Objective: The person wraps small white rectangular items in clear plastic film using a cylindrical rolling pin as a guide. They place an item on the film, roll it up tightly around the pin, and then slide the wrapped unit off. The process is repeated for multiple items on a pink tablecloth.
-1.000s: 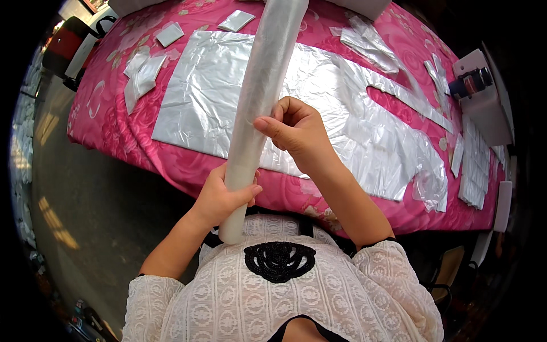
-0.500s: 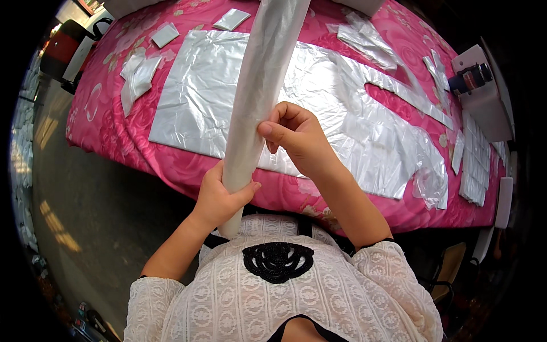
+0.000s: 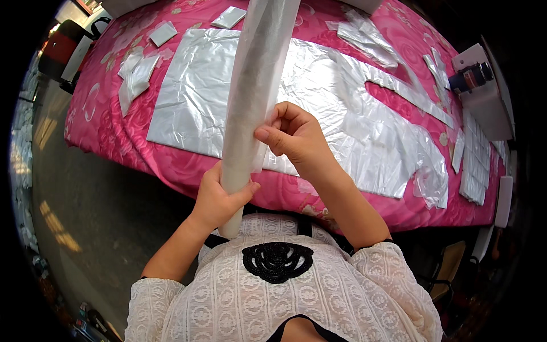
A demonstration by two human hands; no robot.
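Note:
A long roll of translucent plastic film (image 3: 250,85) slants up from my waist past the top of the view. Near its lower end my left hand (image 3: 221,196) is wrapped round it. Higher up, my right hand (image 3: 288,134) pinches the loose edge of the film on the roll's right side, thumb against forefinger. Beneath the roll, a stack of flat whitish plastic bags (image 3: 191,94) with cut-out handles lies spread on the table. Its handle ends point to the right, crumpled at the tip.
A pink floral cloth (image 3: 108,108) covers the table. Folded plastic packets (image 3: 163,34) and a crumpled piece (image 3: 137,77) lie at the left. More folded bags (image 3: 364,43) and a bundle (image 3: 474,162) lie right, near a dark blue cylinder (image 3: 471,78) by a white box.
The film's edge now stands out from the roll's right side, drawn by my right hand. The roll's upper part has shifted slightly left. My left hand keeps its grip.

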